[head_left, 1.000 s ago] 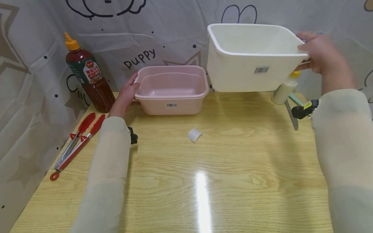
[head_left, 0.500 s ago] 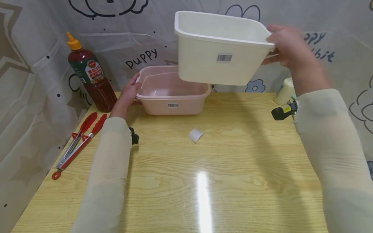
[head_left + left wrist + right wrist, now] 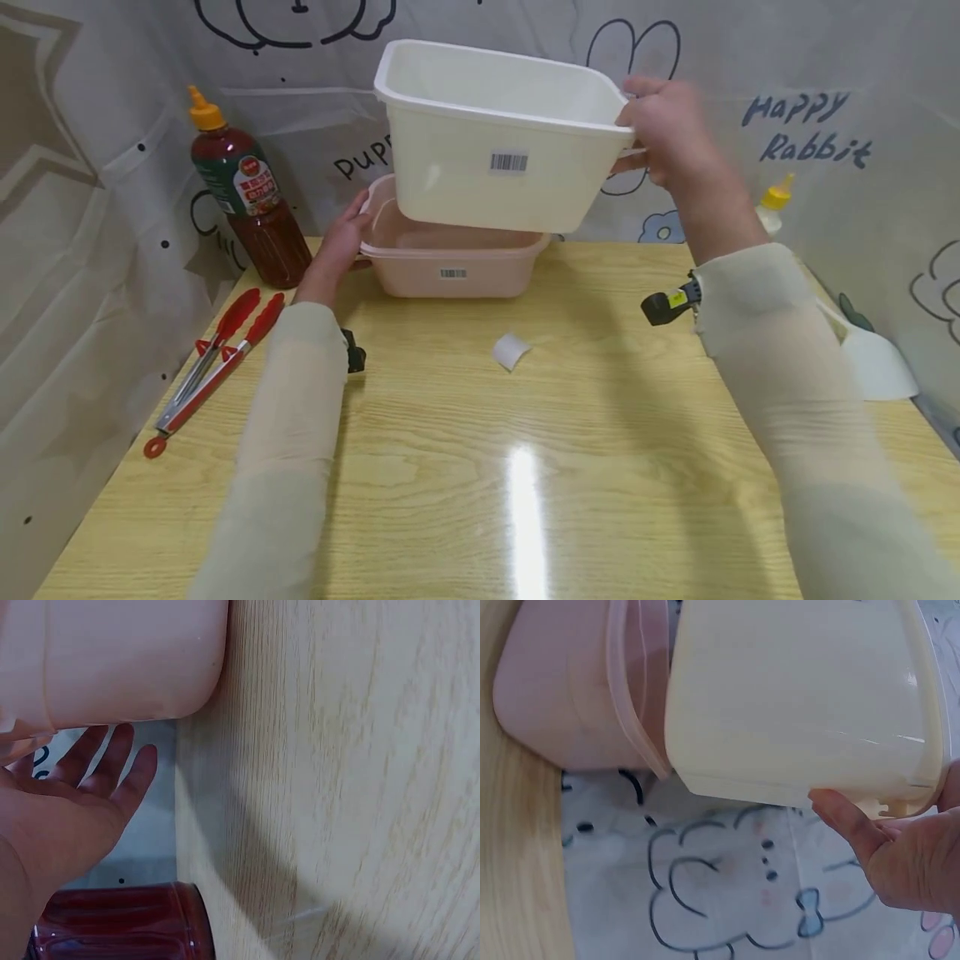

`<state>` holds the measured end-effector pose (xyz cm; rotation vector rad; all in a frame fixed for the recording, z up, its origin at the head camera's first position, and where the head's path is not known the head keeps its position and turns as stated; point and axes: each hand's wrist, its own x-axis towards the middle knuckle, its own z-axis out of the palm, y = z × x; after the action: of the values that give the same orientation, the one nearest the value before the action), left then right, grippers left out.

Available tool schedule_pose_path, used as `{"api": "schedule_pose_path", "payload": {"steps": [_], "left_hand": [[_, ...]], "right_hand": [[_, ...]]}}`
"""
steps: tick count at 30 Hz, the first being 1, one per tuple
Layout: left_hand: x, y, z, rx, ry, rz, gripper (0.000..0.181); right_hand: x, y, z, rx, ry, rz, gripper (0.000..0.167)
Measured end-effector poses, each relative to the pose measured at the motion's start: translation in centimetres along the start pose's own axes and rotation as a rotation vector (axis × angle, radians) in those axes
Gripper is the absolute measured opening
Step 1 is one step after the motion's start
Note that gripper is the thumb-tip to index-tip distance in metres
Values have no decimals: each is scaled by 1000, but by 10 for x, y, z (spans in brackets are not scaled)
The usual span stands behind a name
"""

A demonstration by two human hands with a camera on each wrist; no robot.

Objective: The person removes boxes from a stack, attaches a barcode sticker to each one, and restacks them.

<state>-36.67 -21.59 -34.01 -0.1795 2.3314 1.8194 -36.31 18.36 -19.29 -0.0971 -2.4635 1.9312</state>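
Note:
A white plastic bin (image 3: pixel 502 158) with a barcode label hangs tilted above a pink plastic bin (image 3: pixel 454 275), covering part of its opening. My right hand (image 3: pixel 663 133) grips the white bin's right end, with fingers at the rim and below it. At the left end of the pink bin, my left hand (image 3: pixel 341 246) holds the rim. In the left wrist view several fingers of the left hand (image 3: pixel 75 802) extend beside the bin's outer wall. The right wrist view shows the white bin (image 3: pixel 795 697) with its base beside the pink bin's rim (image 3: pixel 626 705).
A sauce bottle (image 3: pixel 258 208) with an orange cap stands left of the left hand. Red-handled tongs (image 3: pixel 213 367) lie at the table's left edge. A small white paper piece (image 3: pixel 511 351) rests mid-table. A yellow-capped bottle (image 3: pixel 772 208) is partly hidden behind the right arm.
My right hand has carried the white bin leftward, from beside the pink bin to above it. The left hand stays at the pink bin's rim. The head view has shifted slightly right.

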Motion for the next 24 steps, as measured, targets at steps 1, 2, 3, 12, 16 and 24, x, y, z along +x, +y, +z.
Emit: {"api": "schedule_pose_path", "payload": {"steps": [1, 2, 3, 12, 16, 24], "left_hand": [[-2, 1, 1, 3, -3, -2, 54], [-3, 1, 2, 8, -4, -6, 53], [-3, 1, 2, 22, 0, 1, 53], [0, -3, 4, 49, 34, 17, 53], [-9, 3, 8, 43, 38, 30, 55], [-20, 7, 6, 53, 6, 38, 53]], "right_hand": [[-1, 2, 4, -5, 4, -13, 62], [-1, 3, 9, -11, 6, -22, 58], [-2, 5, 14, -23, 10, -36, 52], [1, 15, 49, -28, 50, -87, 49], [3, 18, 60, -34, 61, -73, 49], [6, 35, 77, -69, 69, -45, 50]]}}
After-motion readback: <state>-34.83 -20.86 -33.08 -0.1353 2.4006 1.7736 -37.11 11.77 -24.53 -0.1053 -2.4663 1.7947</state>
